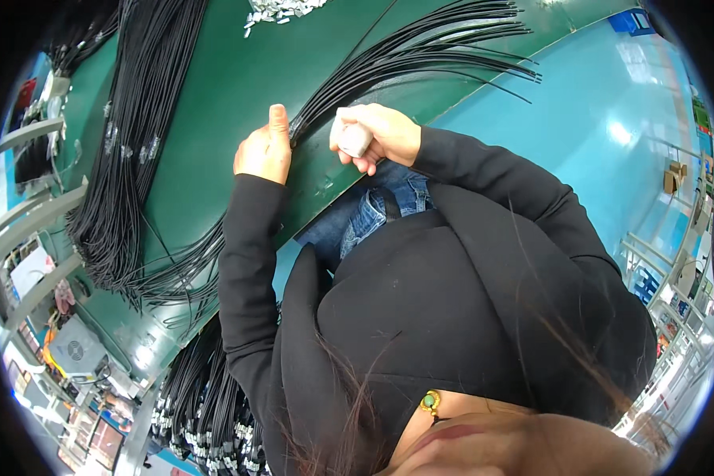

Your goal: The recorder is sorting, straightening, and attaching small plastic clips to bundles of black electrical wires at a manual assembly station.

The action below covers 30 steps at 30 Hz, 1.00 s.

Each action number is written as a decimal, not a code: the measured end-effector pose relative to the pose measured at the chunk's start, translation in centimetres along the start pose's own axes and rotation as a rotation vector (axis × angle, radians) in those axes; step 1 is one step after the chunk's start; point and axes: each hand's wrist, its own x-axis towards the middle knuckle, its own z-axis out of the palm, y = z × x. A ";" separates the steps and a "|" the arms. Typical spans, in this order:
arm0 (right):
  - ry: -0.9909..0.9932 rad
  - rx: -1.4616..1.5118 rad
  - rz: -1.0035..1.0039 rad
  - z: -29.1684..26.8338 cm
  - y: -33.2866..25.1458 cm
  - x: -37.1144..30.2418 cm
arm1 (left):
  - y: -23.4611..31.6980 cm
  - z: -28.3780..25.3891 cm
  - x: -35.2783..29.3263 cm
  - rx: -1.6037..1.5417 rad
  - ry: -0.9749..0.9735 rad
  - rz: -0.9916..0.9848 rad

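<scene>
A bundle of thin black cables (349, 83) fans out across the green table toward the upper right. My left hand (263, 155) is closed round the bundle at its narrow end, thumb raised and fingers mostly hidden. Beside the hand, a shiny clear band (296, 127) crosses the cables. To the right, over the table's near edge, my right hand (390, 133) curls round a small, whitish, rounded thing (355, 140); its exact kind cannot be made out.
Long black cable bundles (147, 87) lie along the left of the green table (238, 71). Small white pieces (282, 9) are piled at the far edge. More cables with pale ends (206, 412) hang at lower left, near a grey machine (78, 349). Blue floor (563, 119) lies right.
</scene>
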 end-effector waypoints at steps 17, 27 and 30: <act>-0.041 -0.680 -0.712 2.3 2.4 0.8 | 0.6 4.2 -7.1 -0.978 0.025 0.168; -0.176 -0.292 -0.086 4.0 1.1 -0.2 | -0.4 4.0 -8.5 -0.619 0.398 0.212; -0.122 -0.226 -0.054 4.3 1.7 -0.1 | -2.6 1.2 -8.1 -0.365 0.469 0.369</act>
